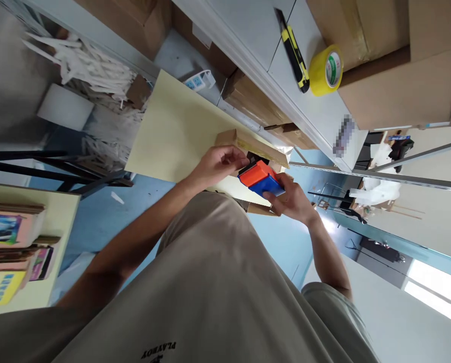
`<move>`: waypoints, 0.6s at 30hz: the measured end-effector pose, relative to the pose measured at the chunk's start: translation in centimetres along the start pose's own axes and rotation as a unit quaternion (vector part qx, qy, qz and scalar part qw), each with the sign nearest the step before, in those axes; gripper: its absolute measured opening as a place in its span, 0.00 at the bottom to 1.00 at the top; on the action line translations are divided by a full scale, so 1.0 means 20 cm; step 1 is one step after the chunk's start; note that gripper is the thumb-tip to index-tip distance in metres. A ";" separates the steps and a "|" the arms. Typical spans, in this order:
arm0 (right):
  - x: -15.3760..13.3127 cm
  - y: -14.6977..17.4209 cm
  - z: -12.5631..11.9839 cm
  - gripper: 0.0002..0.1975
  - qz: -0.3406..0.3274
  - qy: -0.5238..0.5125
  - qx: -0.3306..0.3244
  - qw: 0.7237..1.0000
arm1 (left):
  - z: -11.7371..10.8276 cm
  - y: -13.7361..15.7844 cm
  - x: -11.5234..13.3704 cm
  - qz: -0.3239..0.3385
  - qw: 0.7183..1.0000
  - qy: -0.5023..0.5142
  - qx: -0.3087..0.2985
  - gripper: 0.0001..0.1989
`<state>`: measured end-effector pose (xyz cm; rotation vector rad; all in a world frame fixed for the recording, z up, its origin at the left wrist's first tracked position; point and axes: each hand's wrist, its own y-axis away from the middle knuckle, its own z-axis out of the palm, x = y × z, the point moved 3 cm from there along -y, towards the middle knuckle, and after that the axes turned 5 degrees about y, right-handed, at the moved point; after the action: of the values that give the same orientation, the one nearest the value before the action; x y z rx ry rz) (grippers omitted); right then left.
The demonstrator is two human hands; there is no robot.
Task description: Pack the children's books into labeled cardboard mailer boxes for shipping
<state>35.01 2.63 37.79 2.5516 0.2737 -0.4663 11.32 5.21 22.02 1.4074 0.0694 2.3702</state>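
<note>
My right hand (pixel 291 199) grips a small boxy object (pixel 261 179), orange-red on one side and blue on the other, with a dark edge facing my left hand. I cannot make out its exact kind. Close by that dark edge, my left hand (pixel 221 164) has its thumb and fingers pinched together; whether anything is between them is hidden. Just beyond both hands stands an open cardboard box (pixel 261 143) with something black inside. It rests on a pale yellow board or tabletop (pixel 176 121).
A yellow-black utility knife (pixel 295 55) and a yellow tape roll (pixel 326 69) lie on the white surface at upper right, beside large cartons (pixel 402 85). A power strip (pixel 200 80) sits behind the yellow board. Stacked books (pixel 6 257) lie on a table at left.
</note>
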 end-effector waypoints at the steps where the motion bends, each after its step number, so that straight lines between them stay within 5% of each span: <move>1: -0.01 -0.02 -0.01 0.29 0.017 0.009 -0.013 1.000 | 0.00 0.00 -0.05 0.001 1.000 0.004 0.014 0.13; 8: -0.02 -0.11 -0.13 0.31 0.097 0.071 -0.137 0.983 | 0.05 0.06 -0.34 -0.035 0.994 0.052 0.094 0.10; 14: -0.10 -0.16 -0.46 0.34 0.129 0.082 -0.191 0.970 | -0.22 -0.06 -0.47 -0.031 0.981 0.048 0.185 0.19; 18: -0.18 -0.26 -0.48 0.32 0.152 0.122 -0.164 0.967 | -0.27 -0.17 -0.59 -0.088 0.971 0.082 0.205 0.21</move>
<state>32.77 11.74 44.42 2.2664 0.0383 0.0135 12.74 5.17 8.74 1.3032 0.7356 2.4034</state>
